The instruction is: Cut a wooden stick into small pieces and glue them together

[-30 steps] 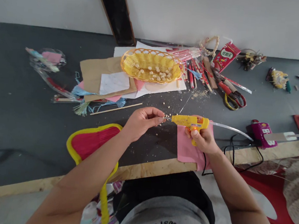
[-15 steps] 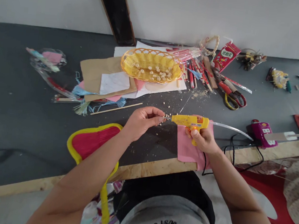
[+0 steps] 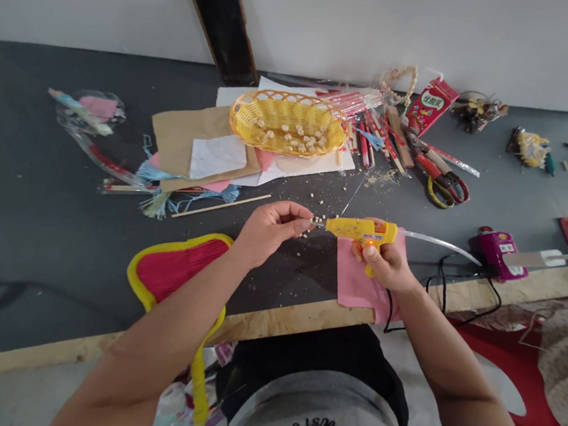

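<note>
My right hand (image 3: 387, 260) is wrapped round the handle of a yellow hot glue gun (image 3: 355, 229), with a clear glue stick (image 3: 442, 244) trailing from its back end. The gun's nozzle points left, at the fingertips of my left hand (image 3: 277, 229). Thumb and forefinger of that hand are pinched together close to the nozzle tip; whatever sits between them is too small to make out. Small pale wooden pieces (image 3: 312, 195) are scattered on the dark table around the nozzle. Under the gun lies a pink sheet (image 3: 352, 283).
Behind my hands stands a yellow woven basket (image 3: 284, 109) holding several small pale pieces. Pliers and scissors (image 3: 441, 191), a red drink carton (image 3: 431, 106) and a purple power socket (image 3: 501, 253) are to the right. A pink-and-yellow fabric piece (image 3: 178, 266) and a thin stick (image 3: 222, 206) lie left.
</note>
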Available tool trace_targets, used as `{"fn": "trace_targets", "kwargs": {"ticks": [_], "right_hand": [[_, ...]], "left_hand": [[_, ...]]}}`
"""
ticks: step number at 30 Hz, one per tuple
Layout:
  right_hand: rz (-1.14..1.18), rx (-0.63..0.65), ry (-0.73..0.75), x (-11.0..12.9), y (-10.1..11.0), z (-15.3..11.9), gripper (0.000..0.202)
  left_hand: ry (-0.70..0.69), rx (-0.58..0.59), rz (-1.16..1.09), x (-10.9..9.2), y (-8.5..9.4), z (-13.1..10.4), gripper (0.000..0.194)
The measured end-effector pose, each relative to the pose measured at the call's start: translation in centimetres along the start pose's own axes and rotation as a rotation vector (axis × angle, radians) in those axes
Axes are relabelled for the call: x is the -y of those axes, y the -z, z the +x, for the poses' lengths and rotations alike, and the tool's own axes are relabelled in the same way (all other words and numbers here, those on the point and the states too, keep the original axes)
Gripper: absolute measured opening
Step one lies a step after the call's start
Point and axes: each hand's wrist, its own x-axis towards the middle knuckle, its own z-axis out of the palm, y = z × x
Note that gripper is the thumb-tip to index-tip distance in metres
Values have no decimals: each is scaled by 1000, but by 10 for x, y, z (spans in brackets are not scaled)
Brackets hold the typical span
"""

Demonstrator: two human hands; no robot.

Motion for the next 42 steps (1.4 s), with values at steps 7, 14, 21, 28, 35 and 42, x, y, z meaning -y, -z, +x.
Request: {"fn": "trace_targets", "kwargs": {"ticks": [7,14,21,28,35,42], "right_hand": [[14,-40,-27,1,4,-2,38],[133,-231,-111,-2,9,-2,42],[-45,-311,-266,33,25,-4,42],[-172,-175,-489,37,40,-21,51],[-273,-137,-522,19,47,-25,48],[-274,-180,-430,14,40,-7,49]], "left_hand": [[18,-11,-33,-1,-1,0,33],[-7,1,-36,-2,1,0,34],[-40,9,-61,-1,1,1,32],[-68,-12,-95,-3,3,1,31],[-84,-25,-102,-4,4,3,30],[-84,-34,-102,-6,2,3,30]]}}
